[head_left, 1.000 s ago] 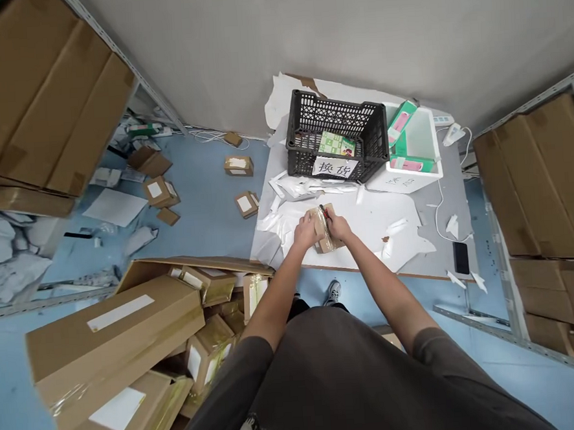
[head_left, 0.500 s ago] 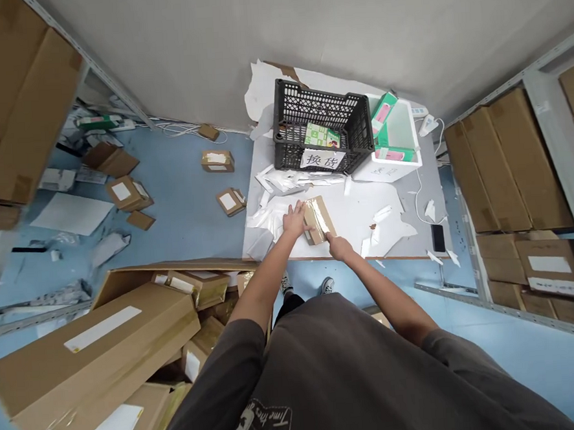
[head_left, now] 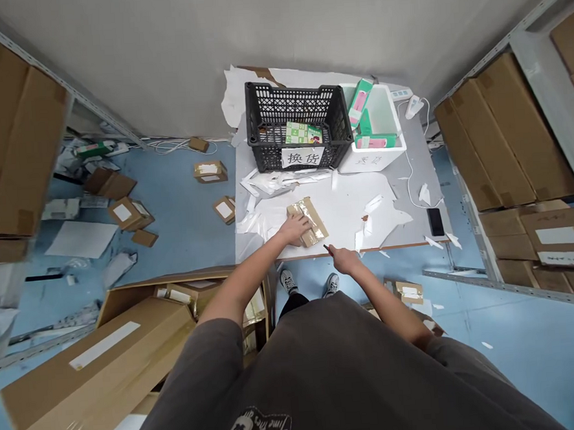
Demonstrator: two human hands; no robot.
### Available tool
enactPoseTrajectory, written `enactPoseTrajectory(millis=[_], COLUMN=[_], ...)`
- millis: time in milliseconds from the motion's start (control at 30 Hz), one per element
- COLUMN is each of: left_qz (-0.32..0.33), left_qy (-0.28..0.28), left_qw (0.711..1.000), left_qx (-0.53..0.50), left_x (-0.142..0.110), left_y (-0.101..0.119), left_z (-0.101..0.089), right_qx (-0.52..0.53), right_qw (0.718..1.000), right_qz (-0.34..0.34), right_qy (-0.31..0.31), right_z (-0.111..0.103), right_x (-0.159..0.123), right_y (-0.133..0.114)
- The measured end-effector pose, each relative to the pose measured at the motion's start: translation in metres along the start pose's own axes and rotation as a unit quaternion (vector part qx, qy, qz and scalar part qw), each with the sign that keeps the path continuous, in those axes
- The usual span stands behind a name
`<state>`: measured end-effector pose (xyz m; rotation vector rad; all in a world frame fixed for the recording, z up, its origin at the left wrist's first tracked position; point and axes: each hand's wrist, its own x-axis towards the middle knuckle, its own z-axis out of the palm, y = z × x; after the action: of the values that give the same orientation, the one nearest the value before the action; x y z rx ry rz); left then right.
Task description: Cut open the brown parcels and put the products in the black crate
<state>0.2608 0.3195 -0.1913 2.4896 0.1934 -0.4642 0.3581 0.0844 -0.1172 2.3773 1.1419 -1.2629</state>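
Note:
A small brown cardboard box with shiny tape along its top lies on the white-covered table, near its front edge. My left hand rests on the box's left part, fingers stretched out across the top and pressing on it. Just past the box's lower right corner, my right hand is closed around a small dark cutter. Its thin end points toward the box, a short gap away. Most of the cutter is hidden in my fingers.
Behind the box stand a black plastic crate holding a green box and a white bin with green-and-pink boxes. A phone and torn paper lie rightward. A large carton of parcels stands at lower left; shelves flank both sides.
My left hand has shifted from the box's left side onto its top. My right hand has drawn back from the box's front edge, bringing the dark cutter into view. The camera view has shifted.

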Motion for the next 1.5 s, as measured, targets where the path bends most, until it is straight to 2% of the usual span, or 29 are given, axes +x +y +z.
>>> enactPoseTrajectory(millis=[100, 200, 300, 433, 633, 733, 867, 1033, 1233, 1333, 1400, 1500], left_qz=[-0.009, 0.003, -0.019, -0.079, -0.147, -0.172, -0.187, -0.206, -0.214, -0.198, -0.195, -0.188], left_qy=[0.001, 0.017, 0.048, 0.089, 0.125, 0.128, 0.113, 0.109, 0.080, 0.092, 0.096, 0.073], left_qw=[0.999, 0.998, 0.997, 0.991, 0.981, 0.976, 0.975, 0.971, 0.973, 0.976, 0.976, 0.976], left_qx=[0.036, 0.060, 0.061, 0.059, 0.037, 0.041, 0.047, 0.047, 0.038, 0.017, 0.023, 0.083], left_x=[0.010, 0.020, 0.025, 0.025, 0.020, 0.019, 0.022, 0.027, 0.022, 0.018, 0.022, 0.037], left_y=[0.006, 0.013, 0.020, 0.029, 0.040, 0.043, 0.045, 0.049, 0.050, 0.046, 0.044, 0.045], left_z=[-0.005, -0.004, 0.005, 0.019, 0.032, 0.033, 0.031, 0.034, 0.033, 0.023, 0.014, 0.004], right_qx=[0.055, 0.121, 0.155, 0.094, 0.035, 0.044, 0.111, 0.184, 0.213, 0.202, 0.194, 0.170], right_qw=[0.997, 0.986, 0.981, 0.989, 0.991, 0.989, 0.983, 0.972, 0.965, 0.971, 0.973, 0.978], right_qz=[-0.003, -0.010, -0.033, -0.050, -0.100, -0.120, -0.133, -0.139, -0.146, -0.127, -0.111, -0.087], right_qy=[0.060, 0.115, 0.112, 0.100, 0.083, 0.067, 0.065, 0.035, 0.047, 0.033, 0.049, 0.084], right_z=[0.006, 0.002, -0.006, -0.013, -0.028, -0.030, -0.023, -0.008, 0.013, 0.011, 0.005, -0.005], right_x=[-0.008, 0.004, 0.032, 0.069, 0.092, 0.094, 0.094, 0.091, 0.072, 0.065, 0.065, 0.067], right_y=[0.028, 0.048, 0.056, 0.059, 0.075, 0.085, 0.090, 0.080, 0.071, 0.083, 0.095, 0.110])
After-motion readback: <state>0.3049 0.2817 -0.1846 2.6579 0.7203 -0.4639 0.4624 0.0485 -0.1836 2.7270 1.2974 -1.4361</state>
